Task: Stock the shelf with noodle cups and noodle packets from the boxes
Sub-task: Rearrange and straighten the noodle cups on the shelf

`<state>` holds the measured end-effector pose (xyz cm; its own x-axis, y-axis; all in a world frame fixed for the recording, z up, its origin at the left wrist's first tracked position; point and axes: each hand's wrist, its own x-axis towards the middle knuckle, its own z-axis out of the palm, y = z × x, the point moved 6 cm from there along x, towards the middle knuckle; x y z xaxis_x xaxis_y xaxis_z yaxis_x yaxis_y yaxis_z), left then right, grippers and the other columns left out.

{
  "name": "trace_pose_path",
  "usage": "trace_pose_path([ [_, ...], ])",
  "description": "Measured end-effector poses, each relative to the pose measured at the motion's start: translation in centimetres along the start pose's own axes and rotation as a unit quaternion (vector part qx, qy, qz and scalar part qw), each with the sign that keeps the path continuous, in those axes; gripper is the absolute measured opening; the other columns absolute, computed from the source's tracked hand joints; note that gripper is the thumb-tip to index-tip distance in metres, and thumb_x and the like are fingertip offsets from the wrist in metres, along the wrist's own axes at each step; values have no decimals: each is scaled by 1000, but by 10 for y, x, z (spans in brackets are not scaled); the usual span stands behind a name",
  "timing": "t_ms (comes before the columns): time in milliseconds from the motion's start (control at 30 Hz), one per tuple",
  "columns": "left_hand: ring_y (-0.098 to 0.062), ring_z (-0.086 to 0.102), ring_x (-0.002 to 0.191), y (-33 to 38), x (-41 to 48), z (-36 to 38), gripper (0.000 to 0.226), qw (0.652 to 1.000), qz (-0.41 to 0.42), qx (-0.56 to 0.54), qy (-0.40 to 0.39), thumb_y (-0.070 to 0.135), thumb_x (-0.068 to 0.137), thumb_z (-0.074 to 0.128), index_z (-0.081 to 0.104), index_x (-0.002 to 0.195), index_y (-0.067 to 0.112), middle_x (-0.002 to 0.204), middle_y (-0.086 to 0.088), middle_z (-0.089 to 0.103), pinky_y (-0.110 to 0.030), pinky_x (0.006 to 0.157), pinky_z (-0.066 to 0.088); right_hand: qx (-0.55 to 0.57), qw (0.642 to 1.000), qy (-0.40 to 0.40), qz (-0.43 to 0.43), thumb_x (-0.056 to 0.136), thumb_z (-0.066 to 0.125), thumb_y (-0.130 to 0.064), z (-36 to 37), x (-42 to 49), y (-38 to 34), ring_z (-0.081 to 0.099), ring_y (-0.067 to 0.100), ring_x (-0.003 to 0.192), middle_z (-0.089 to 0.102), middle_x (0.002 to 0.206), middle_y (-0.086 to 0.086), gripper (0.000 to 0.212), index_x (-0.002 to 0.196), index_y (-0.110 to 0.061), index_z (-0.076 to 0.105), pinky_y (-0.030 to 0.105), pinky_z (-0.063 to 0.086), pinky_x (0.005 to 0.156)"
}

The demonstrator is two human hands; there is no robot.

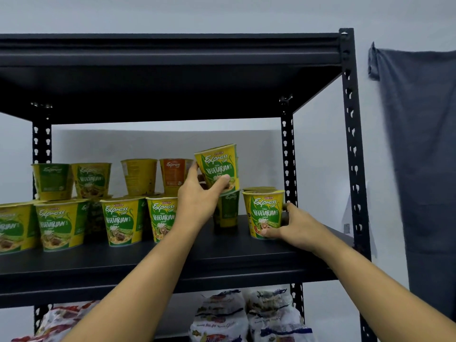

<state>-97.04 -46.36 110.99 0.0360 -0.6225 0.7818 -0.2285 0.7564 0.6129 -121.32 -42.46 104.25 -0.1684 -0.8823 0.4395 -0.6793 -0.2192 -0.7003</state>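
On the black metal shelf (pixel 222 265), yellow-green noodle cups stand in two layers; the stacked ones (pixel 91 180) sit at the left and middle. My left hand (pixel 197 196) grips a tilted vegetarian noodle cup (pixel 218 166), held above a lower cup (pixel 228 208) near the middle right. My right hand (pixel 296 224) is wrapped around another upright cup (pixel 264 213) standing at the shelf's right end, beside the rear post.
Noodle packets (pixel 246 317) in plastic wrap lie on the shelf below. An upper shelf board (pixel 172 77) hangs close overhead. The front upright (pixel 352 144) bounds the right side. A dark cloth (pixel 419 144) hangs on the wall at the right.
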Motion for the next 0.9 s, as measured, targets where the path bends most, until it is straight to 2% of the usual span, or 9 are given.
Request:
trace_pose_path([
  [167, -3, 63, 104, 16, 19, 28, 44, 999, -2, -11, -47, 57, 84, 75, 59, 120, 37, 109, 19, 69, -35, 88, 54, -11, 1000, -4, -7, 70, 90, -48, 0, -2, -1, 60, -1, 98, 63, 111, -18, 68, 120, -39, 46, 24, 46, 80],
  [267, 2, 61, 99, 23, 21, 49, 41, 996, 5, -9, -88, 51, 86, 77, 59, 118, 33, 106, 18, 68, -24, 77, 48, -14, 1000, 0, -9, 69, 90, -50, -1, -3, -2, 61, 2, 102, 64, 115, -17, 71, 124, -38, 46, 28, 48, 86],
  [467, 0, 65, 92, 18, 18, 77, 47, 991, -10, -7, -130, 51, 85, 78, 60, 122, 28, 108, 11, 70, -22, 69, 52, -17, 1000, 7, -12, 67, 90, -53, -1, -2, 0, 64, 7, 105, 65, 117, -15, 72, 123, -38, 47, 35, 52, 96],
  [567, 1, 65, 90, 17, 15, 79, 48, 991, -15, -17, -129, 51, 86, 78, 58, 123, 29, 105, 13, 68, -21, 67, 51, -12, 1000, 8, -13, 68, 90, -50, -2, -3, -1, 64, 6, 103, 66, 114, -15, 70, 121, -38, 47, 34, 52, 95],
  [767, -2, 64, 96, 15, 14, 80, 47, 990, -19, -26, -136, 52, 86, 77, 52, 122, 35, 109, 15, 66, -28, 76, 56, -21, 1000, 10, -14, 71, 89, -49, -2, -4, -2, 63, 6, 101, 65, 112, -14, 66, 120, -37, 46, 28, 50, 86],
  [900, 0, 62, 96, 19, 13, 79, 45, 991, -11, -20, -133, 50, 87, 77, 51, 120, 36, 110, 14, 66, -25, 73, 54, -24, 1000, 11, -14, 72, 88, -50, -2, -4, -2, 62, 6, 102, 64, 112, -14, 66, 121, -37, 46, 26, 49, 83],
])
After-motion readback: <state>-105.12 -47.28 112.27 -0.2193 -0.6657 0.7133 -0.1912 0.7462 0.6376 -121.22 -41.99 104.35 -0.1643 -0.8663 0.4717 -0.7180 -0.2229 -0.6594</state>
